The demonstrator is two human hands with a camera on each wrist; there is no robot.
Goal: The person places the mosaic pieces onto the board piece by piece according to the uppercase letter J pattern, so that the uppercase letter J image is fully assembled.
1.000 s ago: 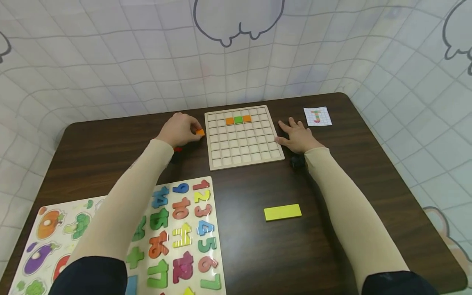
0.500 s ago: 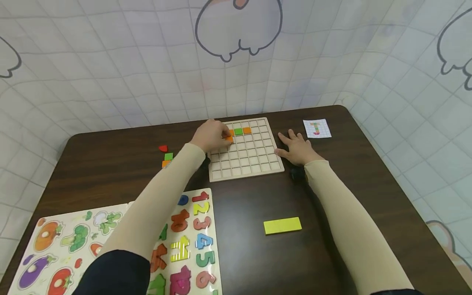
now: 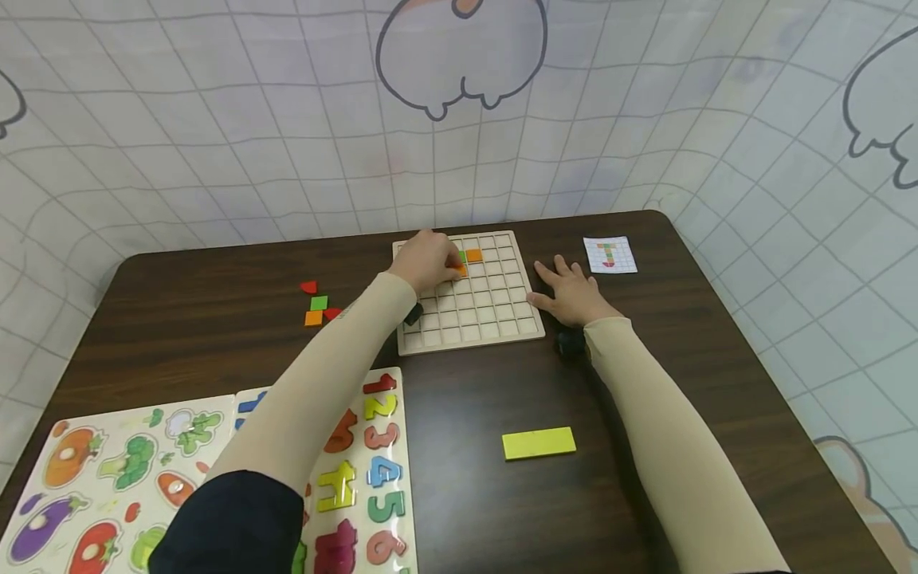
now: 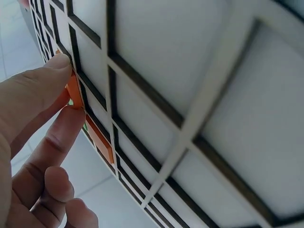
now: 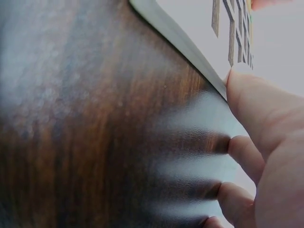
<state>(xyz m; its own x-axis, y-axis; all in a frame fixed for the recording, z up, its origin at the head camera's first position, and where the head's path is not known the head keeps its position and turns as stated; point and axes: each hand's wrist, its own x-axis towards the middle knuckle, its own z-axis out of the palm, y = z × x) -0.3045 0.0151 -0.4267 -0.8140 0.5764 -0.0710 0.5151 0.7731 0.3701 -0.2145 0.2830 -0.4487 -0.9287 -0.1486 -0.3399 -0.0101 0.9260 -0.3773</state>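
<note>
My left hand [image 3: 425,261] is over the upper part of a pale wooden grid board [image 3: 488,311]. Thumb and index finger pinch an orange square tile [image 4: 73,90] against the grid, as the left wrist view shows. A green tile [image 3: 462,257] and an orange tile [image 3: 474,255] sit in the grid beside these fingers; the hand hides the cells further left. At the board's right edge lies my right hand [image 3: 574,295], fingers spread on the table. Its thumb [image 5: 242,85] touches the board's rim.
Left of the board lie several loose tiles, including a green square [image 3: 319,303] and a red piece [image 3: 308,286]. A card with a coloured pattern [image 3: 610,255] is at the right. Nearer are a yellow bar [image 3: 539,443] and number and vegetable puzzle boards [image 3: 402,478].
My left hand has carried the orange tile rightward from beside the board onto the grid, uncovering the loose tiles. The right hand has stayed at the board's edge.
</note>
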